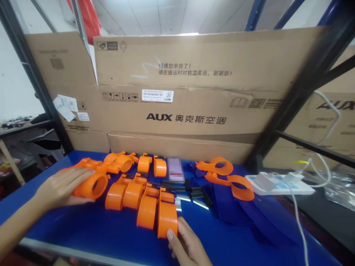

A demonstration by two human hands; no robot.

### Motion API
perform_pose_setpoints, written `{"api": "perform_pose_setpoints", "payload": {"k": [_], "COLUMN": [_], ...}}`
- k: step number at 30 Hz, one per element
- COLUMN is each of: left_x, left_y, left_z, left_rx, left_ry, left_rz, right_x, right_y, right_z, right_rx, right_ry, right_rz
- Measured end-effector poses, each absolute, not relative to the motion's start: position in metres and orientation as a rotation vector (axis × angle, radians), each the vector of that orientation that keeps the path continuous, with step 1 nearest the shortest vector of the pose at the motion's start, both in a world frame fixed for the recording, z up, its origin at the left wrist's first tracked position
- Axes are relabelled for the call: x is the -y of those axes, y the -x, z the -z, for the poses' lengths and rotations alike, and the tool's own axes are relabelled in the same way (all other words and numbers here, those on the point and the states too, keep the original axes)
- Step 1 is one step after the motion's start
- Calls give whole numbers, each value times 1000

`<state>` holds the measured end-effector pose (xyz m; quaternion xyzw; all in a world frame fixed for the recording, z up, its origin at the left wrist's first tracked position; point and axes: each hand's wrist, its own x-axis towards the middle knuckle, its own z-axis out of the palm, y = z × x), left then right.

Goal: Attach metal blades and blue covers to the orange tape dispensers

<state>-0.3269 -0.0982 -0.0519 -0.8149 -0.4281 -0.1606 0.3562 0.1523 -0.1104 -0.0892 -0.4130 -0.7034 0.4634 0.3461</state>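
Several orange plastic tape-dispenser bodies (133, 194) lie in rows on a blue table (105, 232). My left hand (62, 186) rests flat on the leftmost orange piece (93, 184), fingers stretched out over its top. My right hand (187, 245) touches the bottom edge of the nearest orange piece (167, 218) with thumb and fingertips, fingers loosely apart. Two open orange ring-shaped halves (230, 181) lie to the right. Small black and metal parts (194, 194) sit between the groups.
A large AUX cardboard box (194, 99) stands behind the table. Dark blue sheets (238, 210) lie at the right. A white power strip (277, 184) with plugs and cables sits at the far right. Black shelf posts (294, 96) frame the area.
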Motion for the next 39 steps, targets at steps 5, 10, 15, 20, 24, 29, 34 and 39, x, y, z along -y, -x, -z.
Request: {"api": "perform_pose_setpoints", "payload": {"k": [5, 10, 15, 20, 24, 29, 34, 39], "left_x": [109, 113, 114, 114, 113, 108, 98, 93], "left_y": [307, 282, 285, 295, 279, 222, 153, 101], "left_z": [30, 17, 12, 3, -9, -20, -23, -10], "left_rx": [1007, 1020, 973, 931, 902, 822, 761, 673], "left_ry": [2066, 2144, 2133, 2085, 2092, 2149, 2252, 2360], "left_rz": [438, 479, 444, 399, 419, 482, 531, 549], "right_x": [114, 110, 105, 105, 102, 92, 79, 58], "right_y": [-143, -132, -115, -89, -69, -53, -63, -128], "right_z": [82, 83, 86, 81, 78, 74, 72, 73], "right_rx": [1831, 1828, 1837, 1939, 2003, 2058, 1951, 1319], "right_ry": [1004, 1007, 1014, 981, 896, 771, 578, 796], "right_rz": [-1175, -1139, -1135, -1248, -1212, -1165, -1188, -1468]}}
